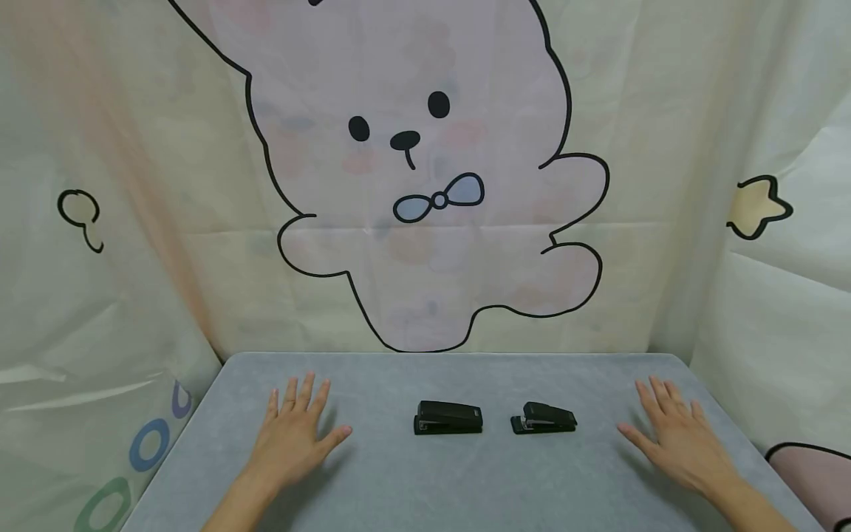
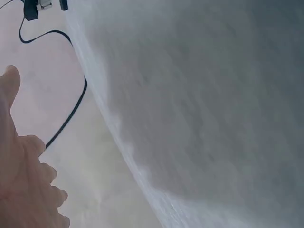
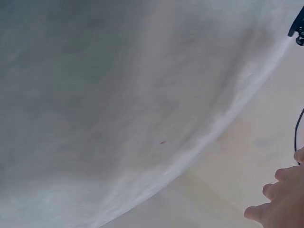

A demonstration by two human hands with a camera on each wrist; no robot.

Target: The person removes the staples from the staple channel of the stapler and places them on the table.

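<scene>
Two black staplers lie on the grey cloth-covered table in the head view. The larger stapler [image 1: 448,418] is near the middle, and the smaller stapler [image 1: 544,419] sits to its right with its top arm raised at the left end. My left hand [image 1: 295,436] is spread over the table left of both, fingers straight and holding nothing. On the far right my right hand [image 1: 678,436] is likewise spread with nothing in it. Part of a stapler [image 2: 31,9] shows at the top corner of the left wrist view, and part of one [image 3: 298,28] in the right wrist view.
The grey table [image 1: 425,488] ends at a back edge against a curtain [image 1: 638,281] printed with a large bear outline. Pale cloth walls [image 1: 100,310] hang on the left and right sides, close to the table's edges.
</scene>
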